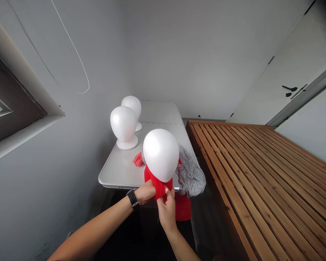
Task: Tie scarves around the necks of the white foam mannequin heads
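Note:
A white foam mannequin head (161,154) stands near the front edge of the table. Around its neck runs a red scarf (159,188), bunched just under the chin. My left hand (146,192), with a dark watch on the wrist, is closed on the scarf from the left. My right hand (167,210) pinches the same cloth from the right, its thumb on top, close beside the left hand. Some fingertips are hidden in the folds. More red cloth (183,208) hangs below the table edge at the right.
A crumpled grey cloth (191,174) lies right of the head, overhanging the edge. A small red cloth bunch (138,160) lies left. Two more foam heads, one nearer (123,123) and one farther (132,105), stand on the grey table (163,110). A slatted wooden bed frame (255,166) flanks it.

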Action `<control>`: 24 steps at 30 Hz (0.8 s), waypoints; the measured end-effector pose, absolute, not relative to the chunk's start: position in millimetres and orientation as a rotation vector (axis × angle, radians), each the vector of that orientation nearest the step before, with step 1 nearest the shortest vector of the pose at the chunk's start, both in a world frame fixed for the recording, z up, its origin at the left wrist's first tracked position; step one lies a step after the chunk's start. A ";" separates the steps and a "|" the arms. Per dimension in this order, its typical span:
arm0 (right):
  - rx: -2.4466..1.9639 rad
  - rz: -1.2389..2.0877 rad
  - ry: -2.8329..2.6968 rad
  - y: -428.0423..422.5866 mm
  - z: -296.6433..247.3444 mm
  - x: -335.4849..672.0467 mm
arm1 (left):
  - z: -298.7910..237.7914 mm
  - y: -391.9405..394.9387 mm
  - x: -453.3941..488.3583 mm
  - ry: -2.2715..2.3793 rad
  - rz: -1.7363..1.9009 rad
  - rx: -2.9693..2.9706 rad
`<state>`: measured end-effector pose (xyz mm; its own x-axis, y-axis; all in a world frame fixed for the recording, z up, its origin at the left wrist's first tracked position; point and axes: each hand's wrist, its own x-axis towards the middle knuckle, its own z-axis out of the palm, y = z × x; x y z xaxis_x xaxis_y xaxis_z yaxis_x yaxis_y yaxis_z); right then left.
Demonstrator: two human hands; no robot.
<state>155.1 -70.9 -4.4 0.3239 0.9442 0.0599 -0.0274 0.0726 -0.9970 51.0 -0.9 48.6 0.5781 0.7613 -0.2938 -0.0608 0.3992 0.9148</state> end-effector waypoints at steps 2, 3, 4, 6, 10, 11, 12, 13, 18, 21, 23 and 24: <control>-1.265 0.925 -1.013 -74.1 -8.6 153.3 | 50.7 -3.0 54.1 0.873 0.703 1.064; -1.261 0.919 -1.045 -75.9 -9.8 151.7 | 51.5 -2.9 54.9 0.911 0.715 1.075; -1.252 0.914 -1.081 -77.8 -10.1 150.0 | 52.0 -2.3 55.3 0.952 0.695 1.085; -1.230 0.908 -1.150 -80.9 -8.4 147.3 | 52.5 0.1 55.0 1.044 0.652 1.112; -1.217 0.926 -1.190 -84.5 -2.3 149.2 | 49.9 4.3 53.6 1.102 0.663 1.153; -1.223 0.928 -1.188 -85.0 -1.8 151.0 | 48.1 4.9 53.5 1.113 0.664 1.159; -1.228 0.929 -1.190 -85.6 -2.1 153.0 | 46.0 5.3 53.6 1.126 0.658 1.164; -1.232 0.927 -1.192 -86.2 -3.2 155.2 | 43.8 5.8 54.0 1.131 0.650 1.170; -1.281 0.905 -1.070 -85.9 -15.4 170.6 | 42.1 12.5 57.0 1.135 0.693 1.127; -1.307 0.963 -0.952 -81.1 -22.7 187.2 | 51.8 19.9 52.8 1.179 0.705 1.052; -1.297 1.033 -0.893 -77.5 -26.4 200.3 | 60.4 26.0 44.5 1.139 0.675 1.064; -1.290 1.058 -0.870 -76.0 -27.8 206.7 | 64.9 29.7 38.8 1.114 0.668 1.087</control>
